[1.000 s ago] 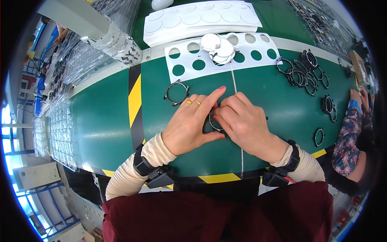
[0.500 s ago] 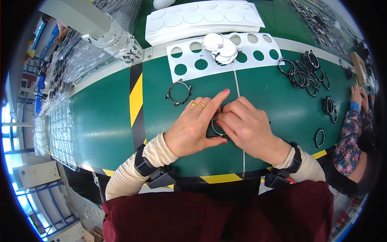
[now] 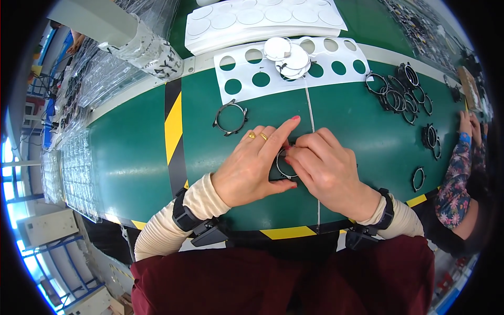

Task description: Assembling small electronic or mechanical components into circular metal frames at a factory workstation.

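A thin black ring [image 3: 280, 167] with a pale inner edge rests at the green table in front of me, partly covered by my fingers. My left hand [image 3: 245, 169] is curled around its left side, thumb at the lower edge, index finger stretched past the top. At the ring's upper right, my right hand [image 3: 331, 172] is closed in a pinch; what lies between its fingertips is hidden. Another black ring [image 3: 231, 118] with small tabs lies beyond my left hand.
Behind are a white sheet with round holes [image 3: 247, 92], loose white discs [image 3: 296, 59] and a stack of white sheets [image 3: 265, 31]. Several black rings [image 3: 394, 100] lie to the right, with a single ring [image 3: 418, 179] nearer. At far right is a co-worker's sleeve [image 3: 452, 181].
My right hand has shifted slightly right, uncovering a little more of the ring. My left hand keeps its hold. The whole view has moved slightly.
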`<state>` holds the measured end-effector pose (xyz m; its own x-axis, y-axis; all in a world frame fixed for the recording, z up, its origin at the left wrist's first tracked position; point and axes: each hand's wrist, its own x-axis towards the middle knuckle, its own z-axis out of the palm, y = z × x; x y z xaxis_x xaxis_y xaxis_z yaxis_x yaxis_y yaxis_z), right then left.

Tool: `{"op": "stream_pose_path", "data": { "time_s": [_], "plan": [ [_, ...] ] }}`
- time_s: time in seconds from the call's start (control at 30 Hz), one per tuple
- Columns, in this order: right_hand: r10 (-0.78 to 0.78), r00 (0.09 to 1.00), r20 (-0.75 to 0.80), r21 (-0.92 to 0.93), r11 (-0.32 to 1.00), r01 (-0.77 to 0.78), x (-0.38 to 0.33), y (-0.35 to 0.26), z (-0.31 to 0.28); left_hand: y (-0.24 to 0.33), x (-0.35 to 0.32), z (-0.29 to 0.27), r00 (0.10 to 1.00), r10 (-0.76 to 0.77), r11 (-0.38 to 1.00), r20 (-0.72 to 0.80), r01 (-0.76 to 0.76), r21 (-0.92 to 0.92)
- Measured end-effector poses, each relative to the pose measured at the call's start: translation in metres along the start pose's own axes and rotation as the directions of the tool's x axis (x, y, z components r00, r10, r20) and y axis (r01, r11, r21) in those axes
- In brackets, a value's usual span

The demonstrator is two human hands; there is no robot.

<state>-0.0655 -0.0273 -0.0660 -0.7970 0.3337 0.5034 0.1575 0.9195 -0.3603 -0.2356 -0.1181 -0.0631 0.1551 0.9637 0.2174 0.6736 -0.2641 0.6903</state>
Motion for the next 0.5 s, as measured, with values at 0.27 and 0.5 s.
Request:
{"op": "stream_pose_path", "data": {
  "time_s": [0.27,0.5],
  "plan": [
    [-0.007,1.0,0.003,0.014,1.0,0.007,-0.0022,0.0033,0.0028,-0.0015,0.0006,0.002,1.0,-0.002,1.0,0.002,0.002,0.001],
    [-0.052,0.998,0.028,0.028,0.998,0.051,-0.0059,0.0046,-0.0008,-0.0001,-0.0006,0.0056,1.0,0.007,1.0,0.004,-0.007,0.01]
  ]
}}
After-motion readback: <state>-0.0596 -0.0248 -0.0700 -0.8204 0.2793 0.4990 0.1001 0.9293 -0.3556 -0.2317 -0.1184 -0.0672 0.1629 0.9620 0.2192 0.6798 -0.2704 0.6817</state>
